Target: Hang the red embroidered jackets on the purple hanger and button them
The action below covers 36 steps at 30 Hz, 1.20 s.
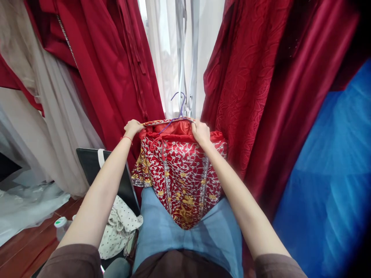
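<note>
A red garment (185, 166) with silver and gold embroidery hangs down over my lap. My left hand (133, 128) grips the left end of its top edge, and my right hand (201, 132) has fingers closed on the same edge further right. Between my hands the opening shows a shiny red lining. A purple hanger (182, 104) pokes up behind the top edge, its hook free and its lower part running inside the garment. A red cord tied in a bow lies at the front left of the opening.
Dark red garments (107, 77) hang on both sides, with white fabric (165, 50) between them. Blue fabric (327, 166) spreads at the right. A black panel (92, 166), dotted cloth (116, 231) and bottle (61, 227) stand or lie at the lower left.
</note>
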{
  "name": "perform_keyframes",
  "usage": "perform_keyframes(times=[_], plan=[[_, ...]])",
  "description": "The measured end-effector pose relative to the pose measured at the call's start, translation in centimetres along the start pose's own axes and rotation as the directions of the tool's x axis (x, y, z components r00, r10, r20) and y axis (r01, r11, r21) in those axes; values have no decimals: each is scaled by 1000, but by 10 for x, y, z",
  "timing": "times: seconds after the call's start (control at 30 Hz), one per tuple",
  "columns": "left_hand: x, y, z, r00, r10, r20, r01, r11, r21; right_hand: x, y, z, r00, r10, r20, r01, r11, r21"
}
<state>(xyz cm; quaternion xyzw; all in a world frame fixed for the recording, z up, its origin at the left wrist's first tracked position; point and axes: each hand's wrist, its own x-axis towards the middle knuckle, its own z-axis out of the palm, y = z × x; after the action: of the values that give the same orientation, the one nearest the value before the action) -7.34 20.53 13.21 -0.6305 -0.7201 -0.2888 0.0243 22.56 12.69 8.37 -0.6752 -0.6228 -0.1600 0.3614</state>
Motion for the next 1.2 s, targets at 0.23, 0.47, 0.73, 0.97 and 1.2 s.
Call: perform_keyframes(times=[0.23,0.47,0.73,0.97,1.2], plan=[[-30,-38,14,847,486,-215,-432,865,255,4,5,5,1000,-14,-9,14,1000,-18],[-8,-77,5,881,472,-25,-438,836,331,5,1,4,1000,-4,18,5,1000,-26],[11,-45,14,933,-37,-357,-4,994,-113,2,0,0,1000,1,18,0,999,-36],[13,-81,-9,790,548,-275,-453,824,342,2,4,4,1000,20,5,-20,1000,-16],[-39,-86,15,823,513,-246,-484,858,171,4,3,8,999,39,-20,-40,999,-16]])
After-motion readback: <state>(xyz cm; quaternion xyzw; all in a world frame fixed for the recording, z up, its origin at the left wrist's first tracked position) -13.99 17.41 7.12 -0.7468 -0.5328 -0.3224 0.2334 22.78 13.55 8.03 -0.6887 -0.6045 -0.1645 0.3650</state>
